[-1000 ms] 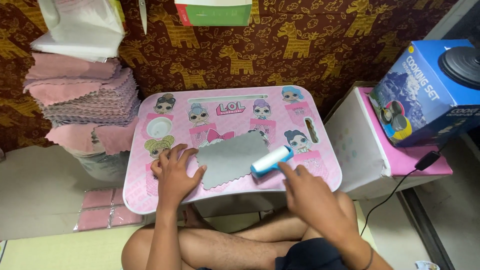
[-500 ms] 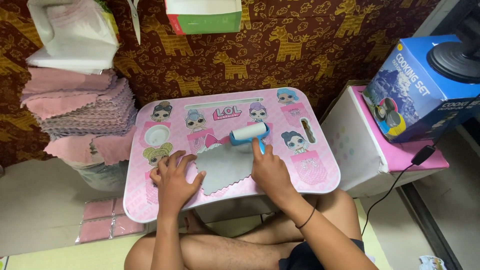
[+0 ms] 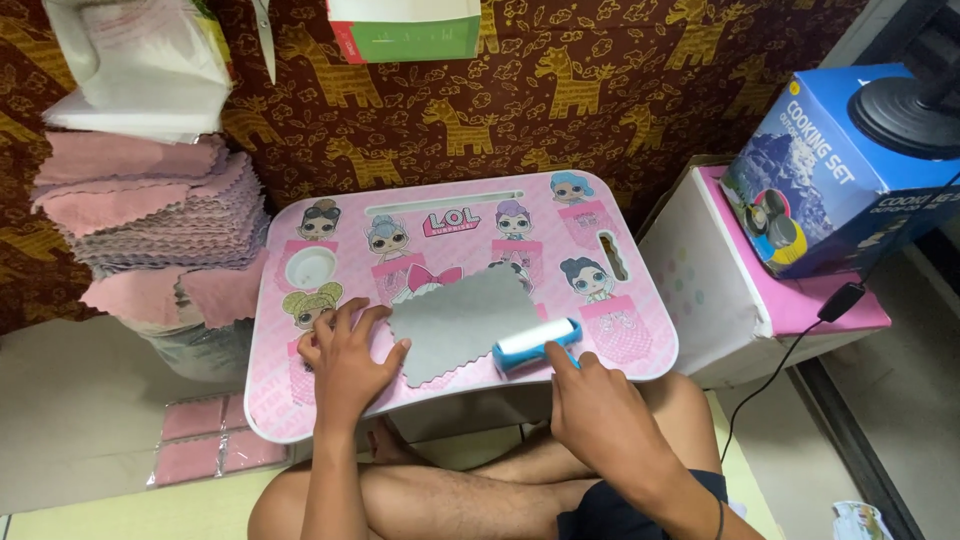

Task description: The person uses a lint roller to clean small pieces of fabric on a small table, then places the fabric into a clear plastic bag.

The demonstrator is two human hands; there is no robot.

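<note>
A small grey cloth [image 3: 462,320] with zigzag edges lies flat on a pink lap table [image 3: 640,330] printed with cartoon dolls. My left hand [image 3: 346,352] presses fingers spread on the table, fingertips on the cloth's left edge. My right hand [image 3: 592,405] grips the handle of a lint roller [image 3: 536,343] with a white roll and blue ends. The roller rests at the cloth's lower right corner, near the table's front edge.
A tall stack of pink and grey cloths [image 3: 150,215] stands left of the table. Packed pink cloths [image 3: 205,440] lie on the floor. A white and pink box [image 3: 735,290] on the right carries a blue toy carton [image 3: 850,170] and a black cable [image 3: 790,350].
The roller went from the cloth's right side up to its far edge, then came back down to the lower right corner. My left hand stayed on the cloth's left edge.
</note>
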